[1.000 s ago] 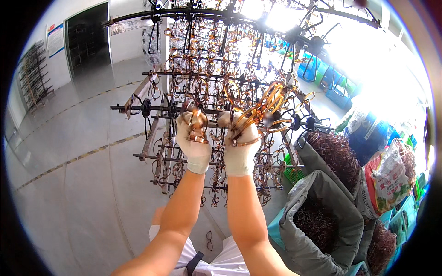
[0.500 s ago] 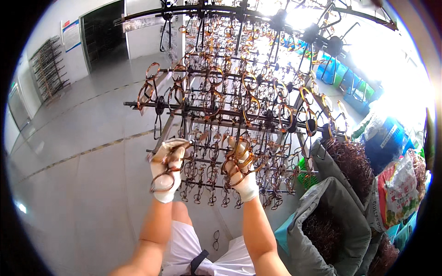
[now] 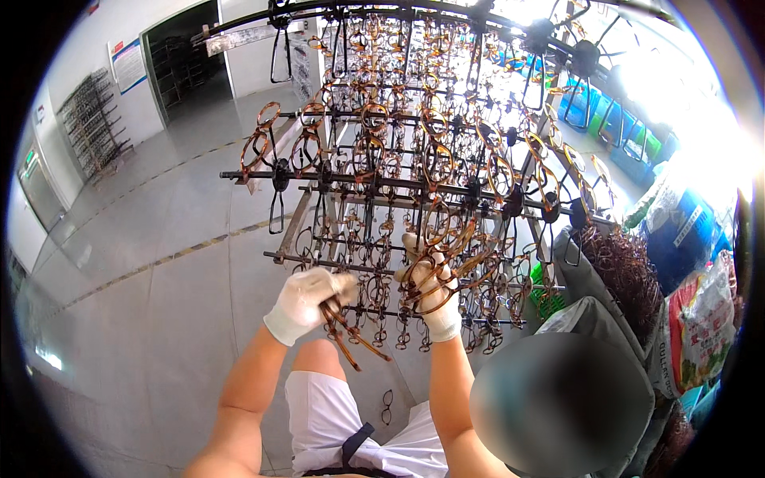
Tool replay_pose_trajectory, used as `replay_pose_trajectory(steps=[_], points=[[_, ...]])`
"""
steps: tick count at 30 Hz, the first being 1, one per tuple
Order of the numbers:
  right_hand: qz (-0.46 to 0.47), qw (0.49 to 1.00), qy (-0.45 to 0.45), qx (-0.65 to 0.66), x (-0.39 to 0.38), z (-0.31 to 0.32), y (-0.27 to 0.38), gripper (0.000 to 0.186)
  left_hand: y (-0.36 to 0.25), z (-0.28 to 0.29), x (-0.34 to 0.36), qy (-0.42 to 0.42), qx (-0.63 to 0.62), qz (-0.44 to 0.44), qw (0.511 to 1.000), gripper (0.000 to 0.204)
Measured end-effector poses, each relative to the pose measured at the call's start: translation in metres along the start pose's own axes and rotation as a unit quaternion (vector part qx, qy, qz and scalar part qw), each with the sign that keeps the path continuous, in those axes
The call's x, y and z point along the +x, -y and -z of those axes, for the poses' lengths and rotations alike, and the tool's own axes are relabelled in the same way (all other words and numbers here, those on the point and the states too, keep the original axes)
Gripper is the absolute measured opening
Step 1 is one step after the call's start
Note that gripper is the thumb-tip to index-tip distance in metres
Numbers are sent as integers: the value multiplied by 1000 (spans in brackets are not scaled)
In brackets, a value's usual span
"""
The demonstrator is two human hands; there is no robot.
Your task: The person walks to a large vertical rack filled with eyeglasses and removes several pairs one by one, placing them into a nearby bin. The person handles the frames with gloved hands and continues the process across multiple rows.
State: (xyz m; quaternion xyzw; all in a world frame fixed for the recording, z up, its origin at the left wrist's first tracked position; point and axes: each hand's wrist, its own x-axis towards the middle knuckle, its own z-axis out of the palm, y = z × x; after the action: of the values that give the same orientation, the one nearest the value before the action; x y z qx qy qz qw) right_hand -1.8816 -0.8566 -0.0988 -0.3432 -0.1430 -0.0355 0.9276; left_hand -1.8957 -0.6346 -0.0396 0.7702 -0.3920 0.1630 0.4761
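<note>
White gloves cover both of my hands. My left hand (image 3: 303, 307) is closed round brown eyeglass frames (image 3: 347, 334), whose thin arms point down and to the right; how many it holds I cannot tell. To the right, my right hand (image 3: 433, 295) grips a bunch of tortoiseshell eyeglass frames (image 3: 458, 248) fanned out over its fingers. Just beyond both hands stands a rack (image 3: 275, 177) of black bars, with many tortoiseshell frames (image 3: 373, 155) hung on wire hooks. The hooks on its top bar (image 3: 279, 52) carry no frames at the left end.
A single pair of frames (image 3: 387, 406) lies on the grey floor near my legs. At the right stand a grey sack (image 3: 586, 311), a heap of thin dark-red pieces (image 3: 617, 267), a printed bag (image 3: 697, 334) and blue bins (image 3: 613, 127). A blurred patch hides the lower right.
My left hand has turned over and moved slightly right, so its frames now hang with arms downward. My right hand has shifted slightly right, still gripping its bunch. The view has tilted a little.
</note>
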Motion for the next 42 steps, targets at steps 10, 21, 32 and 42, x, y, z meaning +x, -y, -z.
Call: replay_pose_trajectory(steps=[10, 21, 32, 42], points=[[-40, 990, 27, 131, -17, -11, 27, 38, 25, 97, 67, -313, -195, 156, 916, 18], [431, 878, -95, -185, -112, 21, 220, 19, 56, 80, 55, -336, -395, 93, 850, 22], [269, 896, -233, -265, -50, 82, 246, 16, 47, 80, 56, -282, -392, 86, 871, 21], [467, 848, -93, -233, -25, 89, 253, 10, 49, 58, 63, -348, -412, 39, 841, 31]])
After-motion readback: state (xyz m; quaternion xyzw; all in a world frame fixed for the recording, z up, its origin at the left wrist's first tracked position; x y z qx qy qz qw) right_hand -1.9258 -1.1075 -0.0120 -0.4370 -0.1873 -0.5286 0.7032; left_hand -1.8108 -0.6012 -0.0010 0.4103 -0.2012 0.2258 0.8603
